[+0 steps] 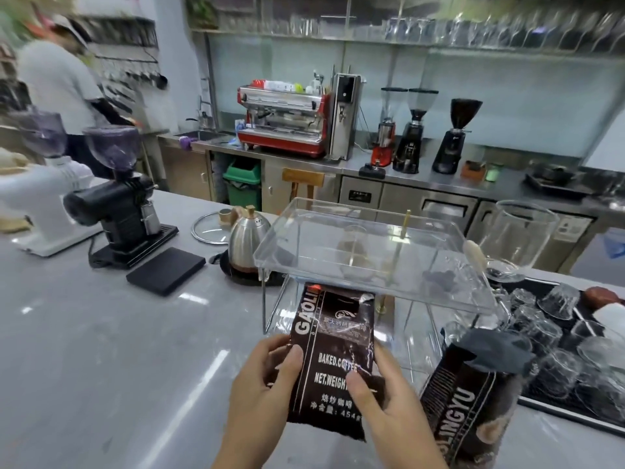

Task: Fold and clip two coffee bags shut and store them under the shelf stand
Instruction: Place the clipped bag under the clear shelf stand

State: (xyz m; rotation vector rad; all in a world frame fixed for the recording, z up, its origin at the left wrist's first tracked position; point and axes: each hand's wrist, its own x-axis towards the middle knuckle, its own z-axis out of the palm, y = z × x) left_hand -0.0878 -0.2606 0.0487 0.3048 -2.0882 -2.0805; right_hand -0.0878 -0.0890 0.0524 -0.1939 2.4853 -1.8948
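A dark brown coffee bag (333, 340) with white print lies flat on the grey counter, its far end reaching under the clear acrylic shelf stand (372, 262). My left hand (267, 384) grips the bag's left edge and my right hand (382, 397) grips its right edge near the bottom. A red spot, perhaps a clip, shows at the bag's far end (314, 287), half hidden by the stand. A second dark coffee bag (470, 401) stands upright to the right, its top folded over; I see no clip on it.
A steel kettle (248, 236) on a base, a black pad (165, 270), a black grinder (118, 211) and a white grinder (37, 204) stand at the left. A black mat with several upturned glasses (558, 333) lies at the right. Another person (57, 82) works at back left.
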